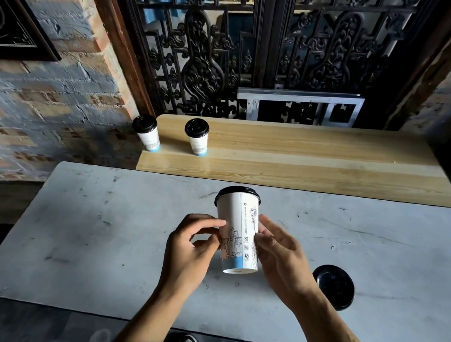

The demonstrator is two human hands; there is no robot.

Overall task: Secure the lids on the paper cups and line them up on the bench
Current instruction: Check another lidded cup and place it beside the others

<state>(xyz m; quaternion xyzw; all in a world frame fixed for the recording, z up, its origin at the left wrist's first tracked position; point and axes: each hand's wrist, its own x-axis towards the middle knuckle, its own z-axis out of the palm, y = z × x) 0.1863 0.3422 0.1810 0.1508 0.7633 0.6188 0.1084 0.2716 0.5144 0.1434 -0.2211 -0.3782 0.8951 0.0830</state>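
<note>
While both hands pinch it above grey table centre: white paper cup with black lid (239,228), left hand (192,250) and right hand (280,264) fingertips on its sides | two lidded white cups (148,133) (197,137) stand at 11 o'clock on pale wooden bench (322,162) | loose black plastic lid (333,286) at 3 o'clock | two of at least three placed.

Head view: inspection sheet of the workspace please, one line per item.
Surface: grey table, scuffed and marked; wooden bench beyond it.
Job's things: two lidded cups, left bench cup and right bench cup, upright at the bench's left end; held cup with black lid on, lifted over the table; another black-lidded cup at the right, mostly hidden by the right forearm.
Clutter: nothing seen.
Grippers: left hand and right hand both grip the held cup's sides.
Cables: nothing seen.
Surroundings: brick wall, carved dark lattice screen, metal frame leaning against it, framed picture on the left.
</note>
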